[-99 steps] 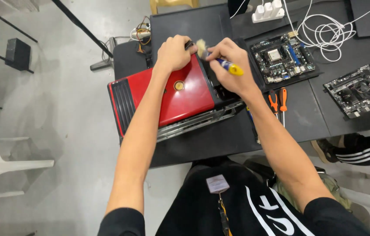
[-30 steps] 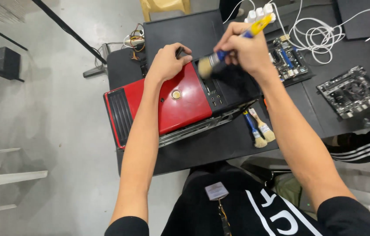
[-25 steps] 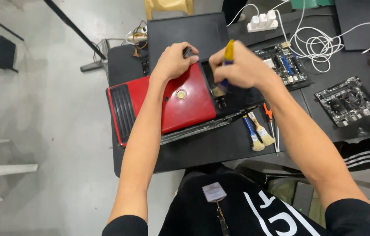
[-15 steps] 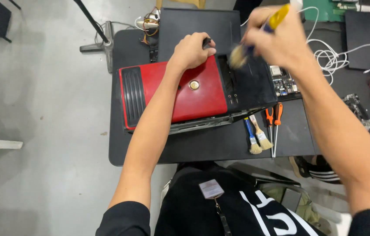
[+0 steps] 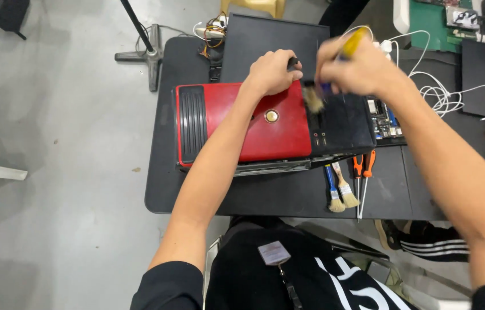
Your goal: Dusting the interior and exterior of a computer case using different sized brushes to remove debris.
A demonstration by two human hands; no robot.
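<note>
Red case [image 5: 236, 123] edge under left hand [image 5: 271, 72]; right hand [image 5: 357, 66] grips brush [image 5: 328, 80].

A smooth grey concrete floor [image 5: 64, 189] fills the left side, evenly lit. A black tabletop [image 5: 265, 198] with rounded corners stands on it, with a black metal stand foot [image 5: 145, 54] just beyond its far left corner and a yellow chair [image 5: 251, 7] behind.

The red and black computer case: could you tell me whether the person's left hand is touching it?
Touching: the head view shows the left hand pressed onto the red and black computer case at its far edge.
</note>
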